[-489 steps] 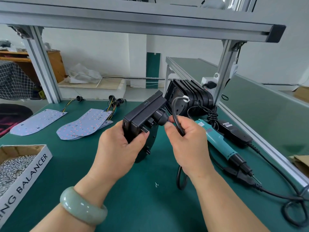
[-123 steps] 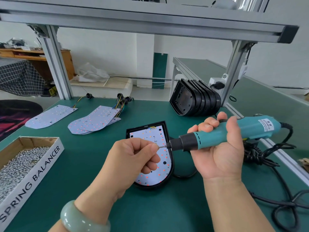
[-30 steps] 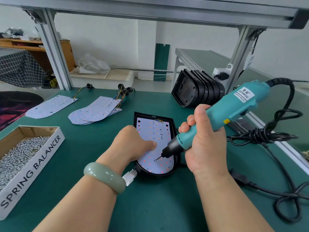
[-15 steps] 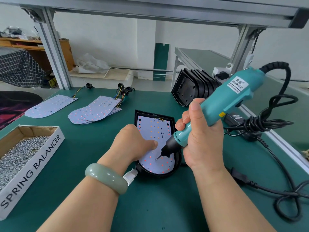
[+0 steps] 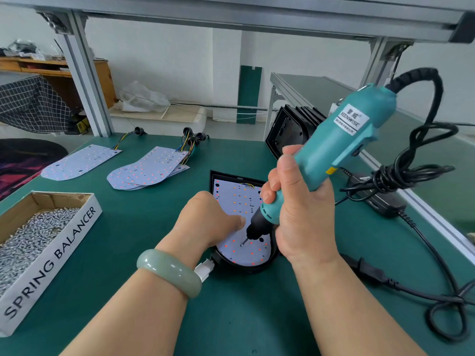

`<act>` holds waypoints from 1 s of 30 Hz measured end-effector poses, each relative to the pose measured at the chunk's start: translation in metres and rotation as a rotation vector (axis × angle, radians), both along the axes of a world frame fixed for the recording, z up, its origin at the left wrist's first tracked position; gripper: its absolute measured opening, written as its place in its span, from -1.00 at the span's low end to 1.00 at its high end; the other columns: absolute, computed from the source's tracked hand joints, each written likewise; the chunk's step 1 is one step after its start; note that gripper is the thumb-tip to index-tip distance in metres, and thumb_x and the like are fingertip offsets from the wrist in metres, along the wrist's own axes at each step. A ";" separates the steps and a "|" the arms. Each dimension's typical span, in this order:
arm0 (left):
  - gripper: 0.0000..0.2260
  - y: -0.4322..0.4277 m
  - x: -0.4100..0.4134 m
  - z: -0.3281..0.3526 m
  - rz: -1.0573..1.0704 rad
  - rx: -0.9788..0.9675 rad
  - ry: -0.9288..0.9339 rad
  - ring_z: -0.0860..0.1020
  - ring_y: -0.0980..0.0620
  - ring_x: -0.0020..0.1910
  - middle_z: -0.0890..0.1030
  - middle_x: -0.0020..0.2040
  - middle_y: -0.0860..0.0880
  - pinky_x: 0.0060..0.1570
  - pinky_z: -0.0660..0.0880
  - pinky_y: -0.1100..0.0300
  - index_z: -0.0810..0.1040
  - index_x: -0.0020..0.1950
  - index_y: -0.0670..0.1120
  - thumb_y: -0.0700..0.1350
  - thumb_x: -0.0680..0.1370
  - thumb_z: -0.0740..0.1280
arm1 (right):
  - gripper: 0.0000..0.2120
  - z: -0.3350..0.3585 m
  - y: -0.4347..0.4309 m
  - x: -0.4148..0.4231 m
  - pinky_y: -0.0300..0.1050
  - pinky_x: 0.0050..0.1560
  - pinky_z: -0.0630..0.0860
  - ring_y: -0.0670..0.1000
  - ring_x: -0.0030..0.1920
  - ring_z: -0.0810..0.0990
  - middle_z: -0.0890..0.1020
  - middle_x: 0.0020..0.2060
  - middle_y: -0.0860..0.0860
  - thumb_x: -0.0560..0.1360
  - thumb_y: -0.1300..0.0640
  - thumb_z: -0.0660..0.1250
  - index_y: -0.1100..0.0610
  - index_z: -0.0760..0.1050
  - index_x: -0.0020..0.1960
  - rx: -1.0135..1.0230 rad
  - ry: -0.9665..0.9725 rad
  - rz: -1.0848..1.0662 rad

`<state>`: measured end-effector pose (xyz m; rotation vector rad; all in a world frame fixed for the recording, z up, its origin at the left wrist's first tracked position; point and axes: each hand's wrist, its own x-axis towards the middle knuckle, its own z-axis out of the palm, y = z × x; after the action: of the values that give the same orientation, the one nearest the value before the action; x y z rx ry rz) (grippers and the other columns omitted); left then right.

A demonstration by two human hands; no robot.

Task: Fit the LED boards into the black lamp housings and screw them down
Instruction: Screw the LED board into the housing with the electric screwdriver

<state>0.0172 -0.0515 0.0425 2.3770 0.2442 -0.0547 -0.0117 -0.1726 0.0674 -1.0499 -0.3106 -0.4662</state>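
Fingers (image 5: 286, 165) grip screwdriver (image 5: 344, 140) | steeper than before | bit on LED board (image 5: 236, 199)

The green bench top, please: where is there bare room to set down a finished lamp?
Bare mat lies between the screw box and the left hand, nearer than the loose LED boards; another lies at the near edge, before the housing being worked. The right side is crowded: power adapter and looping cables. The stacked housings fill the far right corner.
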 end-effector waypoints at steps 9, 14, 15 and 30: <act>-0.57 -0.001 0.002 -0.002 0.011 -0.001 0.021 0.22 0.00 -0.48 0.29 -0.41 -0.01 -0.51 0.14 0.25 0.24 -0.30 -0.10 0.01 0.35 0.50 | -0.86 0.002 0.005 0.002 -0.25 -0.45 0.36 -0.05 -0.57 0.32 0.36 -0.56 -0.06 0.41 0.24 0.30 0.09 0.37 -0.25 -0.094 0.016 0.015; -0.55 -0.001 0.002 -0.001 0.010 0.018 0.026 0.21 -0.01 -0.49 0.27 -0.42 -0.01 -0.52 0.14 0.24 0.22 -0.29 -0.09 0.02 0.34 0.51 | -0.91 0.000 0.007 0.000 -0.25 -0.46 0.36 -0.05 -0.56 0.34 0.40 -0.53 -0.08 0.41 0.23 0.32 0.11 0.41 -0.18 -0.065 0.037 -0.044; -0.56 -0.001 0.002 0.000 0.008 0.017 0.029 0.21 -0.01 -0.49 0.28 -0.42 -0.01 -0.52 0.15 0.24 0.23 -0.29 -0.09 0.02 0.34 0.51 | -0.91 -0.001 0.006 -0.001 -0.24 -0.46 0.37 -0.05 -0.55 0.35 0.42 -0.52 -0.08 0.41 0.22 0.33 0.08 0.43 -0.15 -0.053 0.035 -0.054; -0.53 -0.001 -0.001 0.000 -0.104 0.069 0.051 0.21 0.01 -0.44 0.30 -0.40 -0.01 -0.51 0.16 0.22 0.21 -0.30 -0.10 0.08 0.35 0.49 | -0.83 0.010 -0.010 -0.017 -0.19 -0.34 0.40 -0.06 -0.52 0.39 0.44 -0.52 -0.08 0.38 0.17 0.31 0.05 0.50 -0.03 0.042 -0.211 0.144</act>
<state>0.0158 -0.0529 0.0430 2.4583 0.1482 -0.1590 -0.0286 -0.1824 0.0773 -0.9314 -0.5577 -0.4520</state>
